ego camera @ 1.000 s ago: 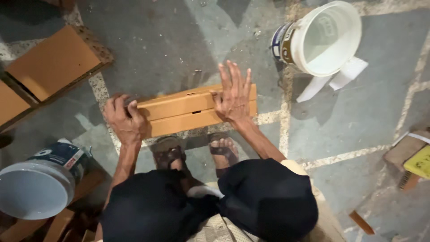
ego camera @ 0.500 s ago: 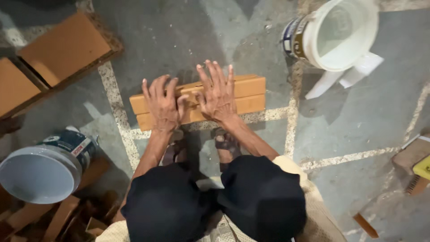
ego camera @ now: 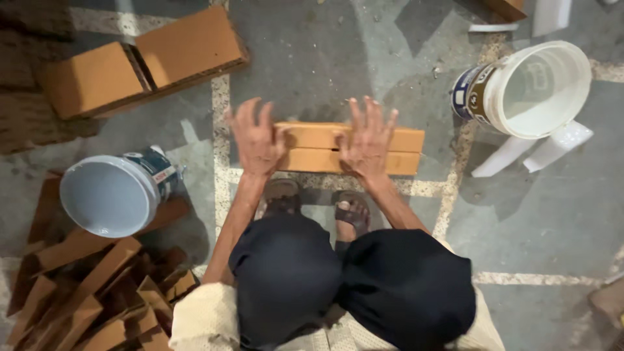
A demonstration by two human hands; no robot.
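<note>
Two orange clay blocks [ego camera: 403,151] lie side by side on the grey floor in front of my feet, forming one long slab. My left hand [ego camera: 257,138] rests flat on the slab's left end, fingers spread. My right hand [ego camera: 367,142] presses flat on the middle of the slab, fingers spread too. Neither hand grips anything. My knees in dark trousers fill the lower middle, and my sandalled feet sit just behind the slab.
A white bucket [ego camera: 543,88] lies on its side at the upper right, white pieces [ego camera: 533,151] below it. A pale blue bucket [ego camera: 114,194] lies at the left. Larger orange blocks [ego camera: 140,62] sit at the upper left. Several broken orange shards [ego camera: 97,286] are heaped at the lower left.
My left hand went from gripping the slab's left end to lying flat on it. My right hand stayed flat on top. The view shifted, so the slab now sits more central.
</note>
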